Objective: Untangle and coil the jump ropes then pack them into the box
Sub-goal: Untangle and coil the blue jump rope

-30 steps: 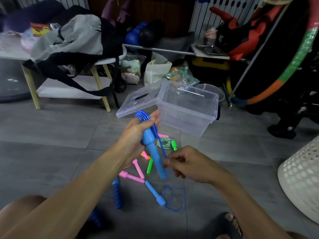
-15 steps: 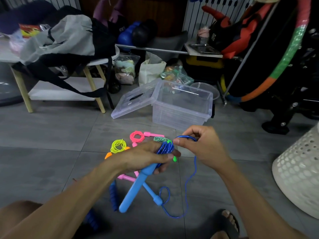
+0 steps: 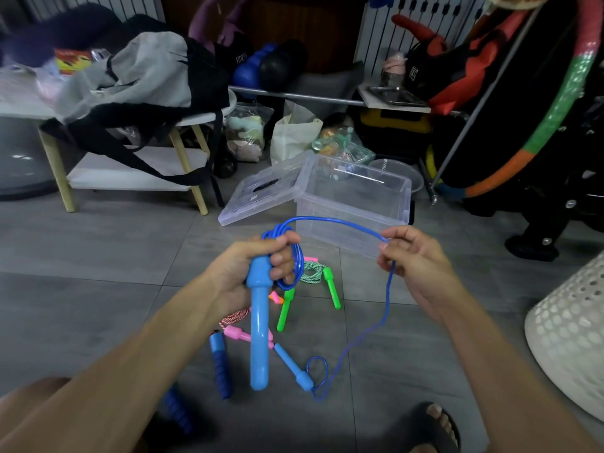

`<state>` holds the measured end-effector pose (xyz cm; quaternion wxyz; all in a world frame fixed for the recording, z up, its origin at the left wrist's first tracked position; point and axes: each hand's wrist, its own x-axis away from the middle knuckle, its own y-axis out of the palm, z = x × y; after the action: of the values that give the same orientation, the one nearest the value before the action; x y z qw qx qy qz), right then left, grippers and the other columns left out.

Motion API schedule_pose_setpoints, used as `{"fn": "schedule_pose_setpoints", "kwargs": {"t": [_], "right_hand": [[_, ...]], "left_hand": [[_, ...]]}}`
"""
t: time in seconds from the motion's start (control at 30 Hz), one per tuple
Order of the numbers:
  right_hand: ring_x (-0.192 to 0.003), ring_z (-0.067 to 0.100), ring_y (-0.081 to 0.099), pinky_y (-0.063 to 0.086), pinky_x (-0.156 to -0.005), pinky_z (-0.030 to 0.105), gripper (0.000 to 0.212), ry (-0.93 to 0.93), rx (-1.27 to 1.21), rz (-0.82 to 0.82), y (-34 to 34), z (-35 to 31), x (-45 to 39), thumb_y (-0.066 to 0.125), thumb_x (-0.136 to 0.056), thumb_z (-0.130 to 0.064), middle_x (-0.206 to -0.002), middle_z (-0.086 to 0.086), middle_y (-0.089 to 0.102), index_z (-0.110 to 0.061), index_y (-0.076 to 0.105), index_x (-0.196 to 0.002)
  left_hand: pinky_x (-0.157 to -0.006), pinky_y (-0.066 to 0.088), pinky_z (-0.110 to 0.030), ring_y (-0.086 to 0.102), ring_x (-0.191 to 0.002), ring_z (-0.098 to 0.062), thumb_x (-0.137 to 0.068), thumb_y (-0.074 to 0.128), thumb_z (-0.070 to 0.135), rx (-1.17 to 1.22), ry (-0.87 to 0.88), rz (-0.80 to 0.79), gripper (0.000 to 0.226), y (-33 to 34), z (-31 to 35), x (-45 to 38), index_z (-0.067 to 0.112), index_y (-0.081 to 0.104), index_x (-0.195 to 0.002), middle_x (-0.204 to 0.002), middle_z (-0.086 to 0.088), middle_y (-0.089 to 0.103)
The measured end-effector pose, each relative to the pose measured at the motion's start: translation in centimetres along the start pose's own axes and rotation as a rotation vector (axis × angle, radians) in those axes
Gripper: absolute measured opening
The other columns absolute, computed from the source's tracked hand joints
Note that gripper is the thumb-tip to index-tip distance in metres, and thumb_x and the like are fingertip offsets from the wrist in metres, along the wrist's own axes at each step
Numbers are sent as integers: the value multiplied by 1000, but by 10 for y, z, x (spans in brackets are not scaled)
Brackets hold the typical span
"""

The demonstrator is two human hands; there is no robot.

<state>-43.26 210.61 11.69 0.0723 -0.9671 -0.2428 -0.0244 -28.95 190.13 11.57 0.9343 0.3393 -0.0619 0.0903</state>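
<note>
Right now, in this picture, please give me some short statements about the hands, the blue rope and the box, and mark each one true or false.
1. The left hand holds a blue handle together with coils of the blue rope. True.
2. The right hand is empty. False: it pinches the blue rope.
3. The clear box is closed. False: its lid leans open at its left side.
4. The second blue handle lies on the floor. True.
5. The green-handled rope is inside the box. False: it lies on the floor.
</note>
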Motion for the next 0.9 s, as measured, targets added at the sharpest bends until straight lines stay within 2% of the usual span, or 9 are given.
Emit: {"fn": "schedule_pose_setpoints", "kwargs": {"t": [0.13, 0.3, 0.4, 0.47, 0.53, 0.6, 0.67, 0.77, 0.9], "right_hand": [[-52, 14, 43, 41, -52, 21, 14, -22, -30, 100, 9, 2, -3, 54, -94, -7, -60, 3, 51, -7, 64, -83], [-49, 6, 39, 31, -53, 14, 30, -210, 776, -208, 25, 21, 5, 56, -92, -16, -51, -5, 50, -9, 65, -64], [-49, 3, 40, 33, -53, 16, 26, -170, 643, -442, 48, 20, 22, 59, -91, -19, -51, -11, 48, -7, 66, -69], [-56, 19, 39, 40, -58, 33, 28, -164, 559, -538, 59, 20, 28, 62, -89, -29, -60, 7, 52, -4, 68, -80], [-64, 24, 46, 50, -72, 45, 35, -153, 502, -630, 62, 15, 31, 66, -82, -39, -84, 23, 67, -6, 71, -93], [-80, 13, 52, 51, -84, 40, 22, -87, 386, -687, 57, 10, 33, 72, -80, -27, -107, 27, 65, -16, 74, -99], [-85, 6, 54, 48, -79, 29, 25, -42, 335, -666, 48, 7, 32, 73, -79, -10, -105, 16, 71, -31, 76, -92], [-64, 5, 49, 42, -65, 28, 21, -45, 499, -523, 37, 8, 28, 74, -77, -11, -68, -1, 60, -31, 72, -84], [-52, 12, 52, 42, -57, 28, 14, -56, 528, -325, 28, 8, 22, 74, -77, -12, -57, 4, 58, -21, 64, -81]], "left_hand": [[-55, 45, -28, 43, -46, -15, -76, 56, 7, -81, -83, -117, 17, 7, -11, 3, 4, 68, -88, -57, -3, 46], [-63, 51, -27, 60, -65, -18, -78, 61, 11, 30, -14, -213, 38, 13, -7, 3, 5, 67, -115, -73, -4, 63], [-68, 55, -26, 69, -78, -21, -84, 58, 7, -36, 44, -48, 37, 12, -5, -4, 12, 58, -121, -92, -7, 72], [-74, 55, -27, 70, -87, -23, -91, 52, 5, -173, 69, 80, 22, 14, -7, -8, 12, 58, -111, -103, -8, 72], [-79, 56, -28, 70, -94, -25, -94, 47, 3, -249, 90, 190, 17, 12, -10, -12, -1, 60, -103, -109, -11, 70], [-78, 58, -29, 69, -96, -26, -95, 46, 0, -229, 116, 287, 23, 7, -11, -17, -14, 52, -111, -111, -16, 68], [-79, 57, -27, 69, -96, -22, -95, 45, -2, -269, 156, 340, 29, 0, -9, -21, -17, 44, -119, -110, -12, 69], [-81, 54, -19, 66, -98, -18, -94, 46, -3, -445, 192, 429, 29, -7, -4, -21, -16, 46, -120, -110, -6, 66], [-92, 50, -53, 63, -106, -36, -63, 69, 46, -848, 1, 378, 69, -11, -5, -13, -8, 54, -103, -112, -15, 68]]}}
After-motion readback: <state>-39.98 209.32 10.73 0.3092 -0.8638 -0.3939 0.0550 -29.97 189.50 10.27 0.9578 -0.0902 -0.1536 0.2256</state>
